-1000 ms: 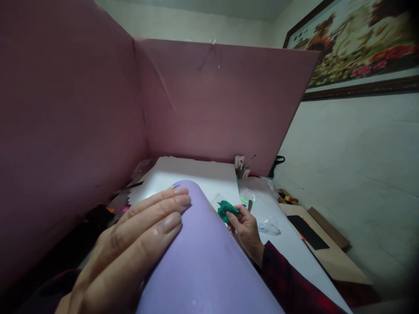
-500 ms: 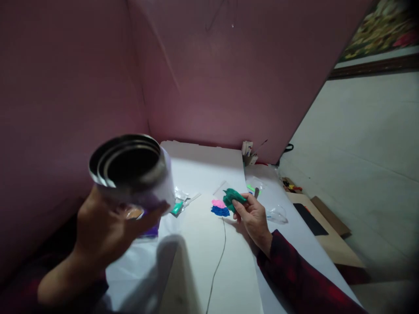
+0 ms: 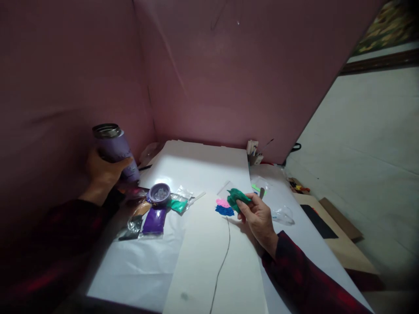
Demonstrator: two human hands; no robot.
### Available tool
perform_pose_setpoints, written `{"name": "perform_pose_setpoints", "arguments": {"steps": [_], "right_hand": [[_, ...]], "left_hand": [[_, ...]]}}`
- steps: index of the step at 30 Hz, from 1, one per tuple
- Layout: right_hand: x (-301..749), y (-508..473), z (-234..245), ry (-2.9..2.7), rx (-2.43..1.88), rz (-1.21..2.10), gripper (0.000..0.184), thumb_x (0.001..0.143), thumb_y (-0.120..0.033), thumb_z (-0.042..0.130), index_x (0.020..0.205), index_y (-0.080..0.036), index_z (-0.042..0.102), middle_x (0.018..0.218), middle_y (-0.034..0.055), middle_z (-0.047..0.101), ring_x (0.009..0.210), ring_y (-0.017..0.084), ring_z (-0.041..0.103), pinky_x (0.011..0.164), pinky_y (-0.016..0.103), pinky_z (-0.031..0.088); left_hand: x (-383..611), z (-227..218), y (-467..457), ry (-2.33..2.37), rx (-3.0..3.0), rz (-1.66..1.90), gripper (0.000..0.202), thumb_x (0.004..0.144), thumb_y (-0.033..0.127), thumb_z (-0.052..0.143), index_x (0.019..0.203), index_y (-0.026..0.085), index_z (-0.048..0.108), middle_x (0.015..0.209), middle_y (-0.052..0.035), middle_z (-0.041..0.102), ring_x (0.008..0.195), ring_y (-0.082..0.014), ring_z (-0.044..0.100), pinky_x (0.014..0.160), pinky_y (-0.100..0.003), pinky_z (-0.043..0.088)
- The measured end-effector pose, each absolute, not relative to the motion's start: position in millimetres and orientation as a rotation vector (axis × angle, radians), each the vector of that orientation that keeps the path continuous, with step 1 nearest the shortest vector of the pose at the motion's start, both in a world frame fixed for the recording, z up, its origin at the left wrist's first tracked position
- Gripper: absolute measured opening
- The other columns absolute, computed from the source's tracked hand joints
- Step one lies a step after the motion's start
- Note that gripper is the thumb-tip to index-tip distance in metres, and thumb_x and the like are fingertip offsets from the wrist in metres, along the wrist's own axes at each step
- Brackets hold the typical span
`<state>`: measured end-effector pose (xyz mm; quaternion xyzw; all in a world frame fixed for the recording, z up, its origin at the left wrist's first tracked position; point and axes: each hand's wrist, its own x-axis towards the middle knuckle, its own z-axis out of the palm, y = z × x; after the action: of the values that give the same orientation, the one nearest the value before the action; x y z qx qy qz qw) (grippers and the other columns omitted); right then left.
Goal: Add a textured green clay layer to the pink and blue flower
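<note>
My left hand [image 3: 105, 169] is wrapped round a purple thermos bottle [image 3: 118, 150], its steel mouth uncovered, at the far left of the table. My right hand [image 3: 259, 216] pinches a piece of green clay [image 3: 238, 200] between thumb and fingers, above a white sheet [image 3: 203, 270]. Just left of the green clay, pink clay [image 3: 222, 203] and blue clay [image 3: 224, 211] lie on the sheet in ruffled layers. From the blue layer a thin drawn line [image 3: 224, 257] curves down the paper.
A round purple lid [image 3: 159, 193] sits among bags of clay, including a purple packet [image 3: 153, 221] and a green packet [image 3: 179, 205]. Clear plastic bags [image 3: 284, 216] lie to the right. Cardboard [image 3: 334, 244] is beyond the table's right edge; pink walls stand behind and left.
The thermos bottle has gone from close before the camera, mouth tilted towards me, to farther off at the left. The lid and packets it covered now show. My right hand still holds the green clay.
</note>
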<state>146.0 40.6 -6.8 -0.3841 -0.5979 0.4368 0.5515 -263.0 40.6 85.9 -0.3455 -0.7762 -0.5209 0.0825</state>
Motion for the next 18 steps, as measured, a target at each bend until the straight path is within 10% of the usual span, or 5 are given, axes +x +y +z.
{"name": "perform_pose_setpoints", "arguments": {"steps": [18], "right_hand": [[146.4, 38.8, -6.6, -1.437, -0.904, 1.015, 0.019, 0.083, -0.034, 0.065, 0.09, -0.018, 0.056, 0.057, -0.0036, 0.057, 0.046, 0.009, 0.05, 0.041, 0.021, 0.037]], "left_hand": [[-267.3, 72.0, 55.1, -2.428, -0.984, -1.358, 0.088, 0.054, 0.045, 0.081, 0.122, 0.003, 0.047, 0.123, -0.0243, 0.058, 0.111, -0.0391, 0.057, 0.089, -0.051, 0.049]]}}
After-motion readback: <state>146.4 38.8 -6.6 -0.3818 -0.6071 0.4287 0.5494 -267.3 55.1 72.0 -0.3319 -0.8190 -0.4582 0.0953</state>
